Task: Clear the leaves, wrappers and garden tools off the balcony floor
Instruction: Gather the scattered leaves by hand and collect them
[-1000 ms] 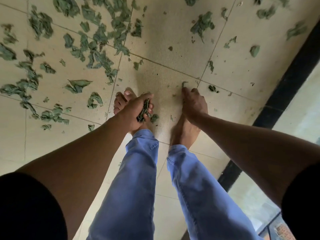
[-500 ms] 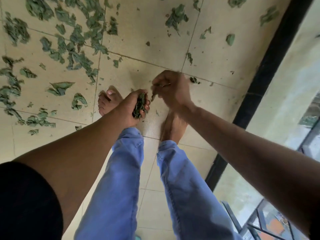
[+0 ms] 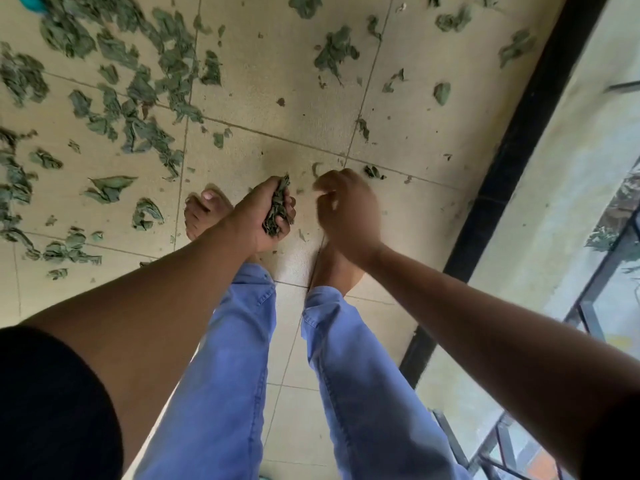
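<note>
Beige tiled balcony floor (image 3: 433, 140) beneath me, torn green leaves (image 3: 138, 109) strewn toward its far-left corner. My left hand (image 3: 258, 216) grips a dark leaf bunch (image 3: 277, 211); right hand (image 3: 348, 209) curled beside it, contents blurred, can't tell.

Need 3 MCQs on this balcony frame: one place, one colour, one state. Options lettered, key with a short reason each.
1. Where do most loose leaves lie?
A. on the person's left
B. behind the heels
C. on the window ledge

2. What colour are the trousers?
A. black
B. blue
C. green

3. What is the left hand doing?
A. lying flat on a tile
B. hanging with nothing in it
C. gripping a bunch of leaves

Key: 1 A, the dense scatter covers the tiles on the left of the view. 2 B, both legs are light blue. 3 C, its fingers curl round the green clump; the right hand is blurred beside it.
</note>
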The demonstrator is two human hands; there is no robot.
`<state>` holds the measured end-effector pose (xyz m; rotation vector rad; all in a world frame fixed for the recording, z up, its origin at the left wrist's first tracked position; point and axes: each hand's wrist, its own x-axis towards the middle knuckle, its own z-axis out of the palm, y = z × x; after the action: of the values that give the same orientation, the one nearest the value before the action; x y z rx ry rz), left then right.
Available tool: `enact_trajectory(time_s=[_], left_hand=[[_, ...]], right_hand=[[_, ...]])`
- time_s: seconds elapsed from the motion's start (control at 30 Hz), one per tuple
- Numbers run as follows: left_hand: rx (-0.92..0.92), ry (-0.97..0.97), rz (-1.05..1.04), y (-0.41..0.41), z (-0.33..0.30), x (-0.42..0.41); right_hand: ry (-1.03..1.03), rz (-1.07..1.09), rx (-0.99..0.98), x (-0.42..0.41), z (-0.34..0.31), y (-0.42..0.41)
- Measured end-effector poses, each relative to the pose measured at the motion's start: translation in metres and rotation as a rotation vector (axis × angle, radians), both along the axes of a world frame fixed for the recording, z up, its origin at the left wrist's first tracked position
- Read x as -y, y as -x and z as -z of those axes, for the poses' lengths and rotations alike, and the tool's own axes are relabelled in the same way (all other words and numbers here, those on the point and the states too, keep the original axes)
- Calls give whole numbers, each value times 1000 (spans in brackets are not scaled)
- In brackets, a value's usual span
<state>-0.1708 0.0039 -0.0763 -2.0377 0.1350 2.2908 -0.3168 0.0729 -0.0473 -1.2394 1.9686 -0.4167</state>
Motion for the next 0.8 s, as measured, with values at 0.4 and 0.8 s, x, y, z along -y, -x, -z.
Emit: enact_trajectory(time_s=[0.4,0.8], left_hand=[[-160,-85,-86,-10,7,-6],[-168,-65,-194,-57,13,-21]], right_hand=[[-313,-267,-293,16,70,59],[-164,-197,-213,40,85,-14]])
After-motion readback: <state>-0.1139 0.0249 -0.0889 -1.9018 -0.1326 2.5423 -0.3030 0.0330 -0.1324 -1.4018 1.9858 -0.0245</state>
